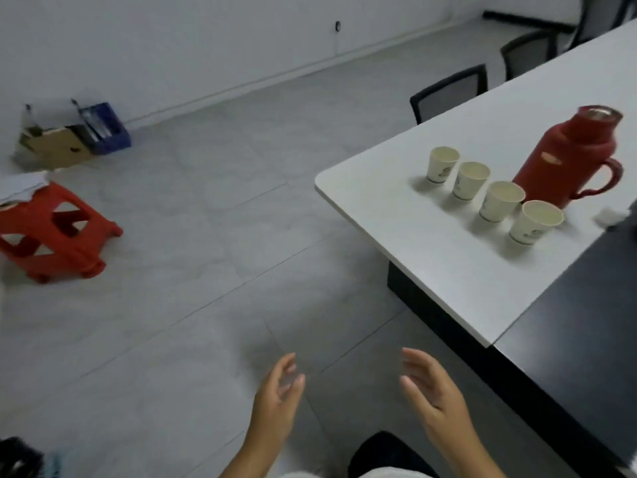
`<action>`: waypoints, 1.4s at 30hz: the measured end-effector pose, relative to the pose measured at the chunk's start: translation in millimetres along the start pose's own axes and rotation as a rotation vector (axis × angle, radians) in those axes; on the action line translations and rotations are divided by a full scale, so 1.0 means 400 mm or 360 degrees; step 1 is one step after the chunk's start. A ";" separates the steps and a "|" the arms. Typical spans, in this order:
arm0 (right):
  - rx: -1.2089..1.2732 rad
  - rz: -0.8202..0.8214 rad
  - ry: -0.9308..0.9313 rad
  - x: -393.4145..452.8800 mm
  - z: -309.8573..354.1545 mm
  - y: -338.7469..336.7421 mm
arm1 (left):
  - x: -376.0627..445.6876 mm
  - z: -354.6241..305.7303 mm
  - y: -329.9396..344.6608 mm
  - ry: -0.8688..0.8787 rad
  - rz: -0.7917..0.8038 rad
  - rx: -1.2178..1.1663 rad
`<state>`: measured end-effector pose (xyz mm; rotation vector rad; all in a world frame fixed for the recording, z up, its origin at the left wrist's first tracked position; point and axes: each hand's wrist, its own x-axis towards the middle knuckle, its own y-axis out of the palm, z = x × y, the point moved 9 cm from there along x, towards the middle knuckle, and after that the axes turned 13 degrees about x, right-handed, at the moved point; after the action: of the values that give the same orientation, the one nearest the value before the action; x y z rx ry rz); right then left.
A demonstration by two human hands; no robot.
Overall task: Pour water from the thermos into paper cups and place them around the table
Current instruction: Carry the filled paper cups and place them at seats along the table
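Looking down from the head cam, I've got both hands low in the near centre, over the floor, off the table. Left hand point(275, 398) and right hand point(432, 395) face each other palm to palm w/ a gap between; fingers loosely spread and relaxed, gripping nothing.

Thermos point(565, 157) stands on the white tabletop point(396, 215) at far right: red, smooth plastic-looking body, rounded shoulder narrowing to a short neck. Long axis is upright; in this wide view it reads as leaning top-to-the-right. Top shows a metallic ring at the mouth; can't tell if a stopper is in. Loop handle point(606, 181) sticks out to the right side.

Four paper cups sit upright, mouths up, in a diagonal row just left of the thermos, running from far-left to near-right: 1st cup point(443, 165), 2nd cup point(470, 181), 3rd cup point(501, 201), 4th cup point(534, 222). Pale, tapered, w/ a green print near the base. Insides look cream; can't tell if there's water in them.

Table has a rounded corner, matte white top w/ a dark section point(586, 322) to the near right. Red plastic stool point(55, 232) on grey tiled floor at left, cardboard box point(57, 146) and blue crate point(107, 127) beyond it by the wall. Black mesh-back chairs point(448, 93) at the table's far side.
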<state>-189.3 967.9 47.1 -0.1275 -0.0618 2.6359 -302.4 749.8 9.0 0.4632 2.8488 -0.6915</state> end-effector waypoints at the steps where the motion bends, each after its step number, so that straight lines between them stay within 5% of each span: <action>1: 0.0011 -0.0086 0.0027 0.021 -0.012 -0.021 | 0.049 -0.013 0.024 0.0009 0.0076 0.0005; 8: 0.0114 -0.0701 0.0207 0.214 -0.093 -0.244 | 0.341 -0.132 0.273 0.0103 0.0497 0.0178; 16: 0.0072 -0.1025 0.0101 0.550 0.003 -0.473 | 0.676 -0.445 0.519 0.0419 0.0785 0.0270; 30: 0.0274 -0.1915 0.0379 0.535 -0.060 -0.614 | 0.779 -0.618 0.935 0.0779 0.1715 0.0629; 42: 0.0475 -0.1924 0.0498 0.632 -0.169 -0.714 | 0.777 -0.634 1.141 0.0569 0.1496 0.0685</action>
<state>-266.3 1341.4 -21.1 -0.2862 0.2755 1.3772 -463.3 1334.1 -32.9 1.9602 2.2688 -1.0441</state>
